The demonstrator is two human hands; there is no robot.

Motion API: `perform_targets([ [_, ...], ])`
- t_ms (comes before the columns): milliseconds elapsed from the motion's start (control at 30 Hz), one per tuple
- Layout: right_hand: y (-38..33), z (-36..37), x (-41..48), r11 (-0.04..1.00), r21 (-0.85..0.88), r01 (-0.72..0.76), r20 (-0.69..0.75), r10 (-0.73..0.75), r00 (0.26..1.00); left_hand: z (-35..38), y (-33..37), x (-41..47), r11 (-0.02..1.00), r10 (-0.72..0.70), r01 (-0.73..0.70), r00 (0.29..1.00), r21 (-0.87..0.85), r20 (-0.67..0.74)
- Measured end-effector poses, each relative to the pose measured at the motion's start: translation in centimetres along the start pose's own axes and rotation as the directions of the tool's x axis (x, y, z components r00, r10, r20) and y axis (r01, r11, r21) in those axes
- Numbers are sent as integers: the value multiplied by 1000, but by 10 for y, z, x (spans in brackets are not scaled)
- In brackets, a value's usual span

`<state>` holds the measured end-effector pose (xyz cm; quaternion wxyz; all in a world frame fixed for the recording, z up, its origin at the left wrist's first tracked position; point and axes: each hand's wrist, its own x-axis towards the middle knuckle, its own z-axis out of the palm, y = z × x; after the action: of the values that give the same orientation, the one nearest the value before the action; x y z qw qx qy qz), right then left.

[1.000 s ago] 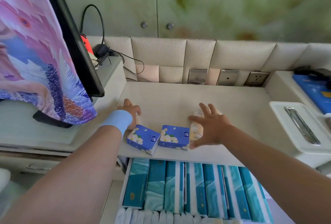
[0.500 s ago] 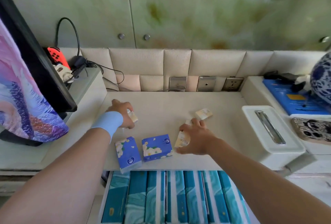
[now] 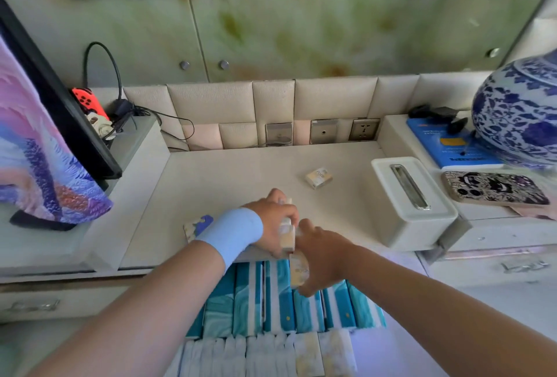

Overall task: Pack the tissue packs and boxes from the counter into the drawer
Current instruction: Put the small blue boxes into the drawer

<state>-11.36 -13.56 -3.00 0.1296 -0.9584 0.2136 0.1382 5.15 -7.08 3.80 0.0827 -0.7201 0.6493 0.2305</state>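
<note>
From the head camera, the person leans over a pale counter point(image 3: 211, 171) with the drawer point(image 3: 280, 301) pulled open just below its front edge. The left hand point(image 3: 271, 226), a light blue wristband point(image 3: 232, 235) on its wrist, is curled over a small cream tissue pack point(image 3: 286, 235) at the counter's edge; its fingers look wrapped round the pack, though most of them are hidden behind the back of the hand. The right hand point(image 3: 322, 259) sits just beside it, touching, its fingers closed on a second cream pack point(image 3: 299, 271) that already hangs past the edge, above the teal boxes point(image 3: 247, 298) standing in a row in the drawer. A blue floral pack point(image 3: 197, 227) peeks out behind the left wrist, and one more cream pack point(image 3: 318, 177) lies alone, well apart, further back on the counter. White packs point(image 3: 241, 352) fill the drawer's near row.

My guess is that the two cream packs are about to go down together. To do that well, they should be kept squared against each other and lowered into a free gap rather than dropped on the box tops; the near row on the right seems the likeliest place. The packs are soft, so a light squeeze is enough. The blue pack and the far cream one remain to be collected.
</note>
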Motion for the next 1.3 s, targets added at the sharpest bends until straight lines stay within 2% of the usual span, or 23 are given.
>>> perform_targets([
  [233,-18,28,-35,997,-19,74,13,-73,997,47,17,-55,993,68,-73,996,97,52],
  [400,-15,13,-44,993,98,61,106,-71,992,78,10,-67,986,-25,-10,979,169,203],
  [500,-4,1,-38,969,247,-6,3,6,1000,81,-2,-63,982,-87,31,949,185,304],
  [567,4,-5,-27,981,190,-29,-144,57,988,74,-7,-54,994,-81,58,964,97,254],
  [667,16,-9,-4,986,127,-106,-293,139,946,55,-8,-31,999,-40,40,999,-34,20],
  [767,30,-11,23,971,145,-192,-323,230,918,33,-6,-1,997,-38,24,977,-71,-211],
  [833,41,-14,40,955,136,-262,-324,293,900,25,-5,22,1000,5,1,955,22,-297],
  [900,51,-18,57,942,91,-321,-332,333,882,23,-6,40,989,10,37,949,144,-314],
  [967,63,-22,71,928,35,-370,-318,361,877,26,-9,54,976,-47,110,948,188,-314],
  [1067,79,-34,93,894,8,-448,-248,436,865,26,-20,70,975,-134,171,960,138,-244],
  [1200,98,-45,110,871,14,-491,-72,491,868,31,-34,78,971,-203,213,974,107,-98],
  [1300,106,-44,107,882,102,-460,-67,467,882,38,-36,79,971,-226,230,972,60,-65],
])
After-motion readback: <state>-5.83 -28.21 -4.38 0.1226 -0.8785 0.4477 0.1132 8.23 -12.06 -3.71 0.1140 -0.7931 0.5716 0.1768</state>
